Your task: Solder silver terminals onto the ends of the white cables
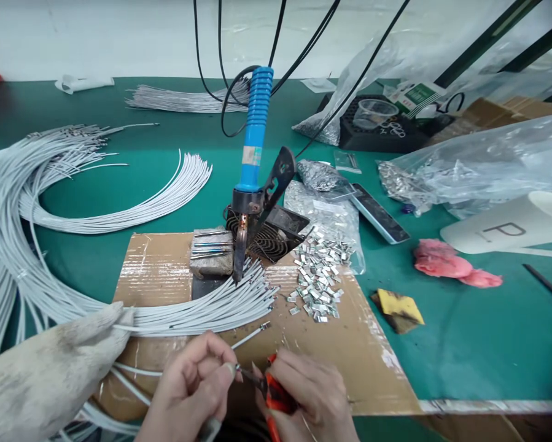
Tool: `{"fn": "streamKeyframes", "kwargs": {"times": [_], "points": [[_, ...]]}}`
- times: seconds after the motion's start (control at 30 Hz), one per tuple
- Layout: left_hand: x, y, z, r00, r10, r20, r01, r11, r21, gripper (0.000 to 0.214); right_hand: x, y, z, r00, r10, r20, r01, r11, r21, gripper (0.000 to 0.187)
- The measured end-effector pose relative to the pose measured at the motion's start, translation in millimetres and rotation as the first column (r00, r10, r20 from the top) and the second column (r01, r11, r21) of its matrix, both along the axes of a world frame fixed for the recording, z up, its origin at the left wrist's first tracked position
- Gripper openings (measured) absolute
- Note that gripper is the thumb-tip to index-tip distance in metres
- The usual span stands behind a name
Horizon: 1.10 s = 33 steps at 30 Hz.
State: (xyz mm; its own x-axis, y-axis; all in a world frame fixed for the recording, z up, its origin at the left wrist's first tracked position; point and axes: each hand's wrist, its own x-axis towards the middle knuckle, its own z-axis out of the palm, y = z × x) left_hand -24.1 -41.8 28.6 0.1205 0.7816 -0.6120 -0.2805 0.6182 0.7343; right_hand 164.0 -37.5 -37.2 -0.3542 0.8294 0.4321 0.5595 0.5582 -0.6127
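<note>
From where I stand, a white wall (119, 37) is at twelve o'clock. A big green table (478, 350) goes right up to it. The tabletop looks darker by the wall and brighter in the middle. Two dark bars (487, 43) slant at two o'clock. At four o'clock, the table's front edge (487, 406) looks pale and scuffed.

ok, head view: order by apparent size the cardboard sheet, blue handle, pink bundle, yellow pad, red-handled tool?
1. Cardboard sheet, by far
2. Blue handle and pink bundle: too close to rank
3. Yellow pad
Unranked: red-handled tool, partly covered by the right hand and nearer the camera.
</note>
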Motion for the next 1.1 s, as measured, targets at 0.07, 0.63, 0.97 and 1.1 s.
{"fn": "streamKeyframes", "kwargs": {"times": [0.07, 0.63, 0.97, 1.1], "points": [[-0.2, 0.0, 0.9, 1.000, -0.009, -0.007, 0.009, 1.000, -0.001, 0.065, 1.0, -0.1, 0.4, 1.000, -0.006, -0.006, 0.006, 1.000, 0.005, 0.034], [3.5, -0.4, 1.8, 0.999, 0.042, 0.004, -0.041, 0.997, -0.061, 0.064, -0.9, -3.8, -10.9, 0.996, -0.020, -0.084, 0.017, 0.999, -0.034, 0.032], [2.3, -1.5, -1.3, 1.000, 0.023, 0.020, -0.022, 0.999, -0.049, 0.062, -1.3, -2.2, -8.1, 0.995, -0.018, -0.098, 0.016, 1.000, -0.018, 0.032], [0.7, -3.0, -2.7, 0.999, 0.017, 0.052, -0.013, 0.998, -0.066, 0.060, -0.9, -0.6, -3.6, 0.997, -0.012, -0.082, 0.013, 1.000, 0.013, 0.030]]}}
